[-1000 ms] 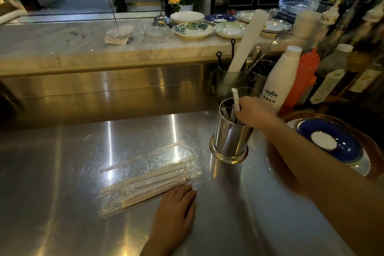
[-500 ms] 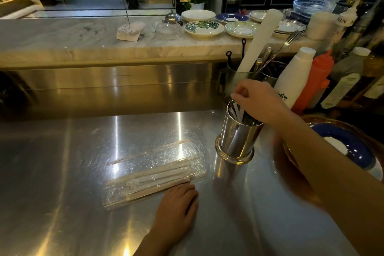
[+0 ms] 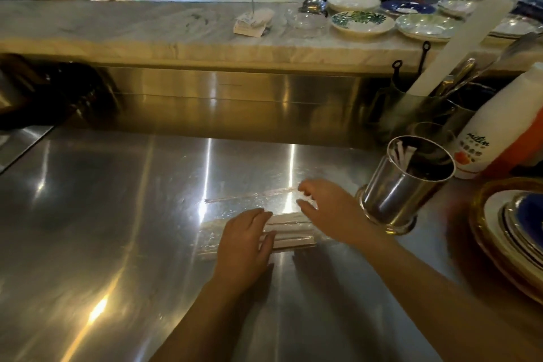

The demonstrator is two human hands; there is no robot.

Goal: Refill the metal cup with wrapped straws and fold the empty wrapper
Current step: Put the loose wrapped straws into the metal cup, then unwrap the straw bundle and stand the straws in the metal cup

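A clear plastic wrapper point(image 3: 252, 200) lies flat on the steel counter with a few paper-wrapped straws point(image 3: 291, 229) inside its near half. My left hand point(image 3: 245, 241) rests palm down on the wrapper's near left part, fingers on the straws. At the wrapper's right end my right hand point(image 3: 329, 209) hovers with fingers spread and nothing held. The metal cup point(image 3: 402, 185) stands upright just right of that hand, and white wrapped straw ends point(image 3: 404, 153) show inside it.
A white bottle point(image 3: 496, 132) and an orange bottle stand behind the cup. Stacked plates on a tray point(image 3: 508, 235) sit at the right edge. A utensil holder with a white roll point(image 3: 458, 47) is at the back right. Plates line the marble ledge point(image 3: 176, 35).
My right hand left the cup and came down left to the wrapper's right end. My left hand slid forward onto the wrapper. The view has shifted left.
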